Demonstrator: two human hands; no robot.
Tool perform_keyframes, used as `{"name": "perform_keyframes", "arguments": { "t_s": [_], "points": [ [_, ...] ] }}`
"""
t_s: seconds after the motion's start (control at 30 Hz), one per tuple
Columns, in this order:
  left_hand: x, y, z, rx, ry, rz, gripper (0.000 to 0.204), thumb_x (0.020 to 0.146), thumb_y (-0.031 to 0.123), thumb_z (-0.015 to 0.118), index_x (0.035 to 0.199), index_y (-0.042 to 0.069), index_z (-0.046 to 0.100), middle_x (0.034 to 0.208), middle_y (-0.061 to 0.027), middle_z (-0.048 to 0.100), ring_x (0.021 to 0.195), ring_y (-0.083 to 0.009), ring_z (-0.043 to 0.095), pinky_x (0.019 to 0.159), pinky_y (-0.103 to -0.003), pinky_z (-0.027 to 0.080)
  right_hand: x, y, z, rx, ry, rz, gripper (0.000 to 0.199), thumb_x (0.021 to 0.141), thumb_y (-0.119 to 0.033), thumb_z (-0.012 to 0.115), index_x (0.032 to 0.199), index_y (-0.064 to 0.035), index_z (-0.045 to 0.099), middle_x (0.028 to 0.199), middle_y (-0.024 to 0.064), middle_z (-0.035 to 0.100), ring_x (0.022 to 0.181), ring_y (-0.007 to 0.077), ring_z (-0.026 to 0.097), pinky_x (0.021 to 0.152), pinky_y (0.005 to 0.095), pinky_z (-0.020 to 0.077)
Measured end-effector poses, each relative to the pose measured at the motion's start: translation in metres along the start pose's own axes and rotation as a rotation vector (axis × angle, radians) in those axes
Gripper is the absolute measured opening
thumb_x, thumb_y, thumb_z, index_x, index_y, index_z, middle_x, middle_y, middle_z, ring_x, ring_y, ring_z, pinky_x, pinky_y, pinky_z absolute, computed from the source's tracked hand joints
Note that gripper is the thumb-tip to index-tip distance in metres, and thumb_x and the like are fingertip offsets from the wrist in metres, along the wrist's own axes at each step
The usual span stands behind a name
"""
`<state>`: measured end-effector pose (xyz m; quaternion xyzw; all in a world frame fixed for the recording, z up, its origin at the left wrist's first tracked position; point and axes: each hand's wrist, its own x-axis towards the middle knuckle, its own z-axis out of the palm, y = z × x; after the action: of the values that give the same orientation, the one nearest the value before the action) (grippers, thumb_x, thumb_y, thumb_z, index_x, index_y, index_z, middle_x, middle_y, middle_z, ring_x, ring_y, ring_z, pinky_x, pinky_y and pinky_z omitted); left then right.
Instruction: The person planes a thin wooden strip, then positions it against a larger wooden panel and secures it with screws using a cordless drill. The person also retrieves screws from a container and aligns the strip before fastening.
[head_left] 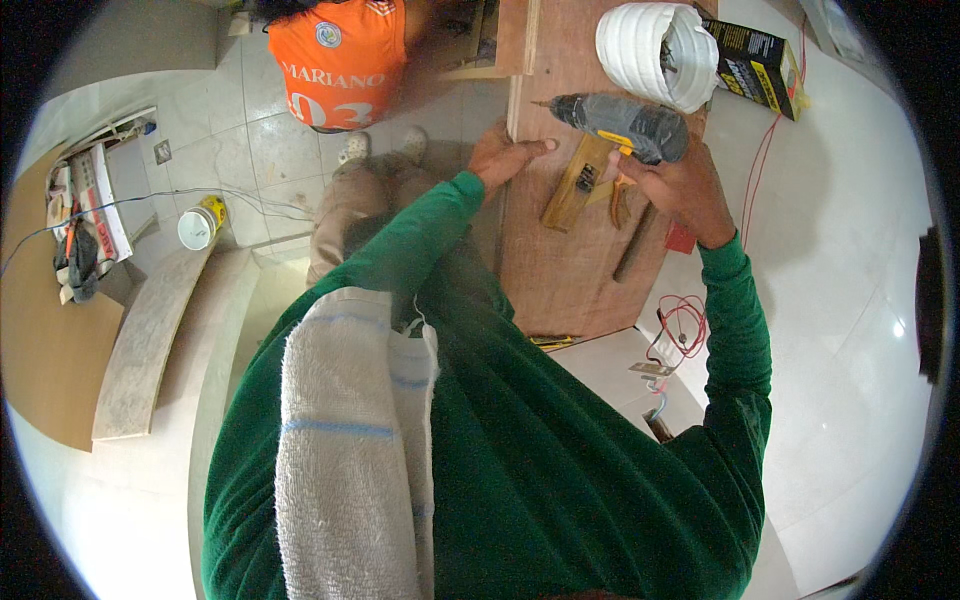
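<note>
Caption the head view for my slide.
Right hand holding a drill over a wooden panel, left hand at its edge.

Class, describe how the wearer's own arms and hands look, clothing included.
Both arms wear long, dark green sleeves: the left sleeve and right sleeve end in snug cuffs at the wrists. Pale marks show near the right elbow. The left hand and right hand have no gloves.

Drill [640, 128] above board [560, 295], bucket [628, 50] behind, box [757, 68] to bucket's right
</note>
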<state>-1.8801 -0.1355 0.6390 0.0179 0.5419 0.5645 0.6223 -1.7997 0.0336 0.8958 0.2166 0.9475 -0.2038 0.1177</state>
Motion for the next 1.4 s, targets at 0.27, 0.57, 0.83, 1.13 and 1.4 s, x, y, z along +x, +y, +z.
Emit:
{"name": "perform_keyframes", "arguments": {
  "t_s": [0.27,0.57,0.83,1.13,1.4],
  "points": [
    [0.013,-0.008,-0.001,0.012,-0.026,-0.070,0.058,0.084,0.029,0.097,0.130,-0.002,0.080,0.120,-0.0164,0.083,0.108,-0.0268,0.078,0.097,-0.040,0.060,0.008,0.000,-0.003,0.034,-0.054,0.058,0.040,0.092,-0.031,0.089,0.121,-0.0061,0.079,0.112,0.0184,0.082,0.101,0.0389,0.079,0.091,0.0509,0.0633],
    [0.018,-0.019,-0.004,-0.013,-0.062,0.039,0.044,0.083,0.025,0.096,0.115,-0.002,0.082,0.100,-0.0093,0.083,0.089,-0.0196,0.077,0.084,-0.038,0.061,0.012,-0.001,-0.006,0.035,-0.028,0.024,0.032,0.094,-0.031,0.087,0.113,-0.0059,0.080,0.103,0.0178,0.082,0.095,0.0405,0.079,0.086,0.0513,0.0624],
    [0.006,-0.004,-0.001,-0.016,-0.029,0.062,0.044,0.080,0.031,0.098,0.105,-0.001,0.082,0.095,-0.0119,0.083,0.084,-0.0173,0.077,0.080,-0.036,0.061,0.010,-0.001,-0.010,0.050,-0.114,0.091,0.028,0.095,-0.031,0.086,0.109,-0.0073,0.080,0.099,0.0179,0.082,0.092,0.0400,0.080,0.082,0.0513,0.0626],
    [0.016,-0.017,-0.002,0.050,-0.019,0.069,0.049,0.079,0.034,0.098,0.108,-0.002,0.082,0.093,-0.0121,0.083,0.084,-0.0203,0.077,0.083,-0.038,0.061,0.013,-0.001,-0.010,0.096,-0.134,0.133,0.025,0.094,-0.029,0.088,0.103,-0.0071,0.081,0.091,0.0178,0.081,0.084,0.0402,0.080,0.075,0.0508,0.0624],
    [0.017,-0.012,-0.004,0.217,0.011,0.036,0.054,0.077,0.039,0.099,0.109,-0.001,0.083,0.096,-0.0126,0.083,0.086,-0.0213,0.077,0.084,-0.040,0.062,0.010,0.007,-0.006,0.048,-0.142,0.085,0.024,0.092,-0.029,0.087,0.099,-0.0072,0.079,0.088,0.0181,0.080,0.082,0.0406,0.079,0.076,0.0526,0.0620]
  ]
}}
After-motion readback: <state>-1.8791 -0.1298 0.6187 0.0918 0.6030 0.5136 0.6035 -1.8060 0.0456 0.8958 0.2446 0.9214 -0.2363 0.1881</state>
